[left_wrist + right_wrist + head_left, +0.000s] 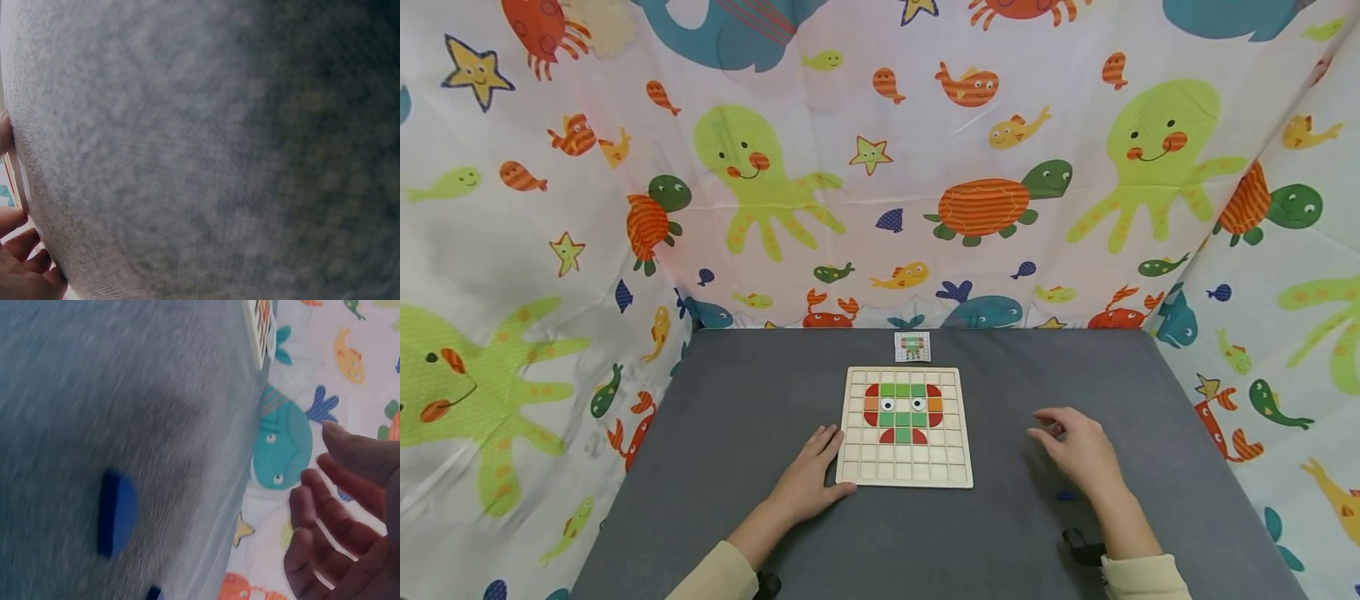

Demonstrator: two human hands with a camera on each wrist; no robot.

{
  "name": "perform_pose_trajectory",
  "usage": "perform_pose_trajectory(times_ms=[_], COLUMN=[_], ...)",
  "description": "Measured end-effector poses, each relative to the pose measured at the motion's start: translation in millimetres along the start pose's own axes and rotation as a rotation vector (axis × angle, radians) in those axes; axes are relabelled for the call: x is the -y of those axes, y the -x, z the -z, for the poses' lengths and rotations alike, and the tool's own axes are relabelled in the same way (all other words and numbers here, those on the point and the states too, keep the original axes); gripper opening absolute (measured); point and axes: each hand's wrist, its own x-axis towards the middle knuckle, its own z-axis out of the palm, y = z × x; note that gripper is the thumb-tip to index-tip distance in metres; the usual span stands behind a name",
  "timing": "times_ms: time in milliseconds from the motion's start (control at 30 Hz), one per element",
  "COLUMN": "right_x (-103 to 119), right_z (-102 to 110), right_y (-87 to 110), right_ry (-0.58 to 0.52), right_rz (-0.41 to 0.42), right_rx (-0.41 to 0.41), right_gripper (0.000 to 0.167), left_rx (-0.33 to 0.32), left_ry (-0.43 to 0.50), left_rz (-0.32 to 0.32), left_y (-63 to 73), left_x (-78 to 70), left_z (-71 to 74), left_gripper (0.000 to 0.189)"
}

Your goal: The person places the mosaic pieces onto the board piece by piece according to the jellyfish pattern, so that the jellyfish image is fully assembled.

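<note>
A square wooden grid board lies on the grey table. Green, red and orange tiles and two eye tiles fill part of its upper cells. At the board's left edge rests my left hand, thumb near the lower left corner. My right hand is held to the right of the board, apart from it, fingers loosely bent around nothing. Below that hand a blue piece lies on the table; the right wrist view shows this blue piece with one rounded side. Fingers of the left hand show at the left wrist view's edge.
Behind the board lies a small printed card with a tile picture. A second small dark blue piece is cut off by the right wrist view's lower edge. A sea-animal curtain surrounds the table's back and sides.
</note>
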Motion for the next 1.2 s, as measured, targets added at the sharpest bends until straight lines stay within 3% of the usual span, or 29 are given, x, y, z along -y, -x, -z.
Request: perform_pose_trajectory(times_ms=[333,633,733,967,1200], right_x=[-30,-54,-57,-61,-62], right_z=[19,25,23,17,19], right_y=[10.1,11.1,13.2,17.4,15.6], right_ry=[0.099,0.176,0.177,0.151,0.097], right_rz=[-0.213,-0.337,-0.352,-0.319,-0.288], right_rx=[0.178,0.317,0.333,0.284,0.307], right_gripper=[0.052,0.063,0.055,0.029,0.030], left_rx=[-0.006,-0.002,0.001,-0.001,-0.001], left_ry=[0.013,0.002,-0.006,0.008,0.003], left_rz=[-0.003,-0.002,-0.003,0.004,0.001], left_y=[0.3,-0.3,-0.5,0.8,1.3], left_x=[-2.1,-1.1,-0.9,-2.2,-3.3], left_z=[1.4,0.4,0.4,2.0,2.8], left_gripper=[0.096,0.096,0.096,0.096,0.095])
